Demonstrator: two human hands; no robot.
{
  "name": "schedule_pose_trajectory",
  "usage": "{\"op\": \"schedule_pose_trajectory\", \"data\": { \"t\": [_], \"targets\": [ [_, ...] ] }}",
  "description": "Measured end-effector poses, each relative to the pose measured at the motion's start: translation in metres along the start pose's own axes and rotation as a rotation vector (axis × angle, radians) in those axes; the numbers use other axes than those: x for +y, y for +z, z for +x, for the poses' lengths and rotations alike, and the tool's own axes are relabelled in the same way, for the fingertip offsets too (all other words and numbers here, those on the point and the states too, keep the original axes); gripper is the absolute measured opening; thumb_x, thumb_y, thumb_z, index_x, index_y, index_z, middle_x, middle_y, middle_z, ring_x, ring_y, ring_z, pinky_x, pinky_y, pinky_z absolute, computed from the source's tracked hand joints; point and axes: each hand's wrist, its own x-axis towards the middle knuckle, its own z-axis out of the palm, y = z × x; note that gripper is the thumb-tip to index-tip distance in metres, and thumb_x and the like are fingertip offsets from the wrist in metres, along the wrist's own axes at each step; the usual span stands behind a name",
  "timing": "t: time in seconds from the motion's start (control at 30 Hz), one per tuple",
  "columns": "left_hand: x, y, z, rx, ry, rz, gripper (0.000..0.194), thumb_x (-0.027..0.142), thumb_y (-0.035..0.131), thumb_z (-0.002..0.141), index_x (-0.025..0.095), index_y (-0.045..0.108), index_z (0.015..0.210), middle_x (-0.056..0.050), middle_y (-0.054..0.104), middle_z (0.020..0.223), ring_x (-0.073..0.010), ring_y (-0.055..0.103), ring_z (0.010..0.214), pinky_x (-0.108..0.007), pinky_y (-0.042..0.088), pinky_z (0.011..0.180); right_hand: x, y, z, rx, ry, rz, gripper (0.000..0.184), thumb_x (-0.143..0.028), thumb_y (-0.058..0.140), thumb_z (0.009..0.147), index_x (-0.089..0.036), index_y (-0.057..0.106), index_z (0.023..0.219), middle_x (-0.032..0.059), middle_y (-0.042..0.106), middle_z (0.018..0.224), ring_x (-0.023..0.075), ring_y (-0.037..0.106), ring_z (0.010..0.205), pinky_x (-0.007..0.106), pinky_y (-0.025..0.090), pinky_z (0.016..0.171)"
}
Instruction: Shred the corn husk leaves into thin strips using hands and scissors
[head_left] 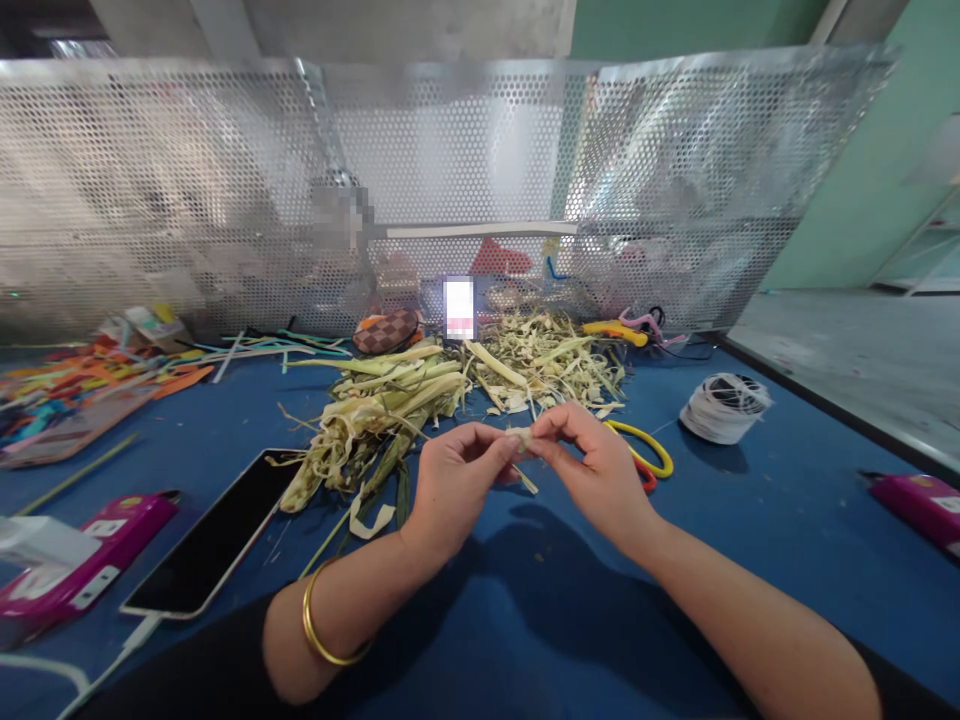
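Note:
Both hands meet over the blue table (787,540) and pinch one small pale piece of dried leaf strip (523,438). My left hand (456,482) has its fingers curled, thumb and forefinger closed on the strip's left end. My right hand (592,468) grips the right end from above. A thin sliver of the strip hangs down between the hands. Just beyond them lies a heap of green and straw-coloured leaf strips (382,415), with a looser pile of pale trimmings (547,365) behind it.
Yellow-handled scissors (651,455) lie right of my right hand. A spool of white thread (724,407) stands further right. A phone (214,540) on a cable and a pink case (82,565) lie at left. Coloured strips (82,385) cover the far left; a perforated metal screen (187,190) backs the table.

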Motion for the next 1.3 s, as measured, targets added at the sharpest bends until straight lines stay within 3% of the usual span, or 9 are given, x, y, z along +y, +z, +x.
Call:
{"op": "schedule_pose_trajectory", "data": {
  "t": [0.23, 0.7, 0.83, 1.07, 1.3],
  "targets": [
    [-0.0029, -0.002, 0.0005, -0.042, -0.116, -0.132, 0.021, 0.032, 0.075, 0.064, 0.014, 0.065, 0.065, -0.001, 0.064, 0.058, -0.0103, 0.059, 0.053, -0.021, 0.048, 0.056, 0.003, -0.0006, -0.0003, -0.014, -0.075, -0.101, 0.007, -0.02, 0.057, 0.084, -0.022, 0.057, 0.078, 0.0002, 0.062, 0.075, 0.0165, 0.056, 0.073, 0.028, 0.044, 0.068],
    [-0.0015, 0.0005, -0.0001, -0.023, 0.018, -0.022, 0.018, 0.029, 0.076, 0.061, 0.014, 0.069, 0.068, -0.001, 0.066, 0.061, -0.0113, 0.06, 0.055, -0.023, 0.051, 0.059, -0.0009, 0.002, 0.0018, 0.014, 0.169, 0.21, 0.009, -0.024, 0.062, 0.078, -0.021, 0.054, 0.076, -0.0015, 0.059, 0.068, 0.0155, 0.058, 0.066, 0.029, 0.047, 0.064],
    [-0.0009, -0.001, 0.0012, -0.032, -0.049, -0.057, 0.018, 0.028, 0.075, 0.062, 0.013, 0.068, 0.07, -0.002, 0.067, 0.062, -0.0107, 0.059, 0.052, -0.022, 0.05, 0.055, -0.0007, 0.0006, 0.0019, 0.008, 0.121, 0.152, 0.008, -0.024, 0.061, 0.08, -0.021, 0.054, 0.076, -0.001, 0.059, 0.07, 0.016, 0.058, 0.068, 0.03, 0.047, 0.065],
    [-0.0002, -0.0047, 0.0048, -0.061, -0.232, -0.217, 0.021, 0.028, 0.076, 0.059, 0.013, 0.064, 0.067, -0.003, 0.066, 0.061, -0.0094, 0.057, 0.05, -0.022, 0.048, 0.053, -0.0019, -0.0038, 0.0029, -0.058, -0.105, -0.097, 0.006, -0.025, 0.056, 0.086, -0.023, 0.061, 0.082, 0.0029, 0.065, 0.08, 0.0191, 0.058, 0.077, 0.033, 0.046, 0.071],
    [0.0026, -0.0064, 0.0065, -0.071, -0.164, -0.112, 0.017, 0.027, 0.074, 0.06, 0.013, 0.065, 0.065, -0.003, 0.065, 0.06, -0.0105, 0.057, 0.05, -0.022, 0.047, 0.052, -0.0019, -0.0046, 0.004, -0.052, -0.051, -0.079, 0.006, -0.024, 0.056, 0.084, -0.022, 0.06, 0.079, 0.0022, 0.065, 0.077, 0.0184, 0.06, 0.074, 0.032, 0.047, 0.069]
  ]
}}
